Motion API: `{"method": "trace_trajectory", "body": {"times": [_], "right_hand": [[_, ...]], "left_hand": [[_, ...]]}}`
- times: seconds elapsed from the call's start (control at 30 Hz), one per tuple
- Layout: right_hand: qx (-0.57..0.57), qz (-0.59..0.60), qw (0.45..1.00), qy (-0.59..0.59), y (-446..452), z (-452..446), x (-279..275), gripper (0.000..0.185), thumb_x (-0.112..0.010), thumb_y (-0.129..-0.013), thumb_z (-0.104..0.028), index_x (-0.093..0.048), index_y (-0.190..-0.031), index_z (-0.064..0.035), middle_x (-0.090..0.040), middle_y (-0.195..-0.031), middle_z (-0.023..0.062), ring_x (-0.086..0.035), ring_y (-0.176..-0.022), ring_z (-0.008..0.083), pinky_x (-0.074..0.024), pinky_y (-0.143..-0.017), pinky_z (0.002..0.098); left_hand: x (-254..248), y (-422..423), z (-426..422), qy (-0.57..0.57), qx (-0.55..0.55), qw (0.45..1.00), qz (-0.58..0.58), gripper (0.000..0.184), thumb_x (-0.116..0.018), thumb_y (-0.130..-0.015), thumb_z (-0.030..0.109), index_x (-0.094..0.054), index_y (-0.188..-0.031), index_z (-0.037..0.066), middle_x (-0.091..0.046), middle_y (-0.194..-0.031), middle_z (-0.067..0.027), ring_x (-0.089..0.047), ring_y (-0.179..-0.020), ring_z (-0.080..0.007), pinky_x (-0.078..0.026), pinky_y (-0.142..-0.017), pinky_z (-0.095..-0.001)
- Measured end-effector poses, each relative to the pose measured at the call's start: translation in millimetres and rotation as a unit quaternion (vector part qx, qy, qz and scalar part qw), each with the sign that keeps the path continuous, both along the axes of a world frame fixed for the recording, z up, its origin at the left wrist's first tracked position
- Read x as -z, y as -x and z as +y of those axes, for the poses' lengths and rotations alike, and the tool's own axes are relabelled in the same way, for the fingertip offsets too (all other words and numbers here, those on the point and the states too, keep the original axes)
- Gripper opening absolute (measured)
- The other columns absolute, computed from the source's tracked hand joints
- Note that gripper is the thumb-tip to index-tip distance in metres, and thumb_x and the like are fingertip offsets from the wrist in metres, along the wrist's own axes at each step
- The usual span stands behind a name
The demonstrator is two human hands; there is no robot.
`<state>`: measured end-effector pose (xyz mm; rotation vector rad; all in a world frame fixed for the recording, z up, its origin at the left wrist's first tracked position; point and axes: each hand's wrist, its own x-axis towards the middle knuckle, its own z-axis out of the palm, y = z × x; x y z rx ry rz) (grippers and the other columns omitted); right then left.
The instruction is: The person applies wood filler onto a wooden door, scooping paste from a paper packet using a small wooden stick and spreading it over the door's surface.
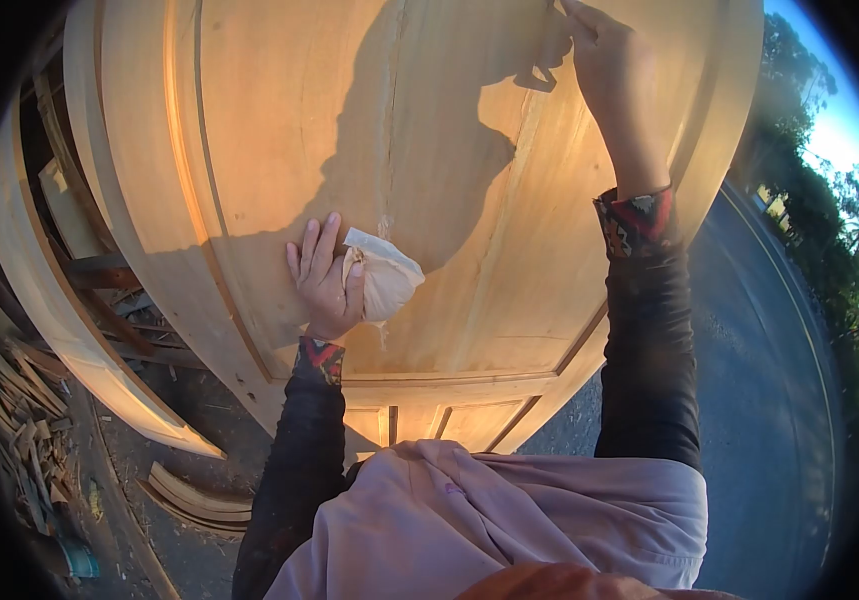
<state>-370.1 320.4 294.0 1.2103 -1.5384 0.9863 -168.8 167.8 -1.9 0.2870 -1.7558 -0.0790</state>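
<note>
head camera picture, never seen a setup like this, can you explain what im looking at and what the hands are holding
There is no machine here, just a person's two bare hands. The one picture comes from a camera worn on the head, looking forward and down. In front is a large panelled wooden door, with a shadow across it. The left hand appears to rest on the wood, with a small pale bag held by its thumb. The right hand is raised near the top edge; what it may hold is unclear.
</note>
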Motion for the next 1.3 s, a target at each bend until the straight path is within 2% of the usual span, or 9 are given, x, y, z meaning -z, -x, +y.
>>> {"method": "trace_trajectory", "body": {"times": [0.07,0.2,0.4,0.5,0.8,1.03,1.13,1.23,1.3], "right_hand": [[-0.046,-0.021,0.999,-0.006,-11,13,-11,0.023,-0.055,-0.088,-0.013,-0.067,-0.102,0.0002,-0.067,-0.093,0.0208,-0.067,-0.085,0.0273,-0.0505,-0.074,0.0323],[-0.042,0.108,0.992,0.04,13,11,-28,0.023,-0.058,-0.087,-0.017,-0.067,-0.1,-0.0002,-0.066,-0.09,0.0183,-0.065,-0.076,0.0286,-0.0501,-0.069,0.0342],[0.029,0.097,0.994,0.04,10,-2,-13,0.026,-0.062,-0.082,-0.005,-0.064,-0.108,-0.0036,-0.061,-0.09,0.0169,-0.063,-0.081,0.0267,-0.0506,-0.066,0.0349],[0.167,0.313,0.932,0.077,10,-6,0,0.036,-0.061,-0.08,0.0,-0.06,-0.116,-0.0056,-0.06,-0.09,0.016,-0.062,-0.083,0.0275,-0.0512,-0.065,0.0339],[0.04,0.142,0.989,0.032,-14,0,21,0.032,-0.056,-0.084,-0.003,-0.062,-0.115,-0.0047,-0.061,-0.088,0.018,-0.06,-0.074,0.0286,-0.0502,-0.063,0.035],[0.078,0.065,0.994,0.029,4,-1,-25,0.022,-0.052,-0.084,-0.006,-0.067,-0.098,0.0024,-0.06,-0.073,0.0228,-0.06,-0.065,0.0322,-0.0473,-0.06,0.0389],[-0.087,0.021,0.994,0.064,7,-9,-28,0.021,-0.053,-0.082,-0.009,-0.067,-0.094,0.0028,-0.06,-0.073,0.0227,-0.06,-0.064,0.0313,-0.0475,-0.061,0.04],[0.055,0.153,0.983,0.081,60,-32,-29,0.023,-0.054,-0.087,-0.015,-0.062,-0.088,0.006,-0.059,-0.068,0.0177,-0.06,-0.06,0.0248,-0.0472,-0.055,0.0365],[-0.174,-0.184,0.952,0.171,-21,-28,-18,0.028,-0.053,-0.091,-0.023,-0.057,-0.085,0.0046,-0.057,-0.065,0.0132,-0.058,-0.057,0.0207,-0.0454,-0.049,0.0337]], "left_hand": [[1,0,0,0.002,-0.001,1.0,-0.001,0.028,-0.047,-0.088,0.021,-0.064,-0.082,0.0,-0.049,-0.135,-0.0132,-0.035,-0.132,-0.0321,-0.01,-0.111,-0.047],[0,0,0,0.005,-0.007,1.0,0.0,0.028,-0.046,-0.088,0.021,-0.064,-0.082,0.0,-0.049,-0.135,-0.0129,-0.036,-0.132,-0.0317,-0.01,-0.111,-0.0471],[2,1,-2,0.009,-0.008,1.0,0.004,0.029,-0.046,-0.088,0.021,-0.064,-0.083,-0.001,-0.049,-0.135,-0.0127,-0.036,-0.132,-0.0314,-0.01,-0.111,-0.0464],[3,1,-3,0.012,-0.007,1.0,0.002,0.03,-0.046,-0.088,0.022,-0.064,-0.083,-0.001,-0.049,-0.135,-0.0129,-0.035,-0.133,-0.0313,-0.009,-0.111,-0.0458],[2,1,-2,0.003,-0.008,1.0,-0.001,0.029,-0.046,-0.088,0.02,-0.064,-0.083,-0.001,-0.048,-0.136,-0.0127,-0.034,-0.133,-0.0316,-0.008,-0.112,-0.0455],[3,2,-2,0.004,-0.006,1.0,0.001,0.029,-0.046,-0.088,0.021,-0.064,-0.084,-0.001,-0.048,-0.136,-0.0124,-0.034,-0.133,-0.0316,-0.009,-0.111,-0.0459],[3,1,-2,0.006,-0.007,1.0,0.002,0.029,-0.046,-0.088,0.021,-0.064,-0.084,-0.001,-0.048,-0.136,-0.0124,-0.034,-0.133,-0.0317,-0.009,-0.111,-0.0462],[3,1,-2,0.005,-0.008,1.0,0.002,0.03,-0.046,-0.088,0.022,-0.064,-0.084,-0.001,-0.048,-0.136,-0.0124,-0.034,-0.133,-0.0319,-0.009,-0.111,-0.0464],[3,2,-2,0.005,-0.011,1.0,0.002,0.03,-0.046,-0.088,0.022,-0.065,-0.085,-0.001,-0.049,-0.136,-0.0123,-0.034,-0.133,-0.0318,-0.009,-0.111,-0.0463]]}}
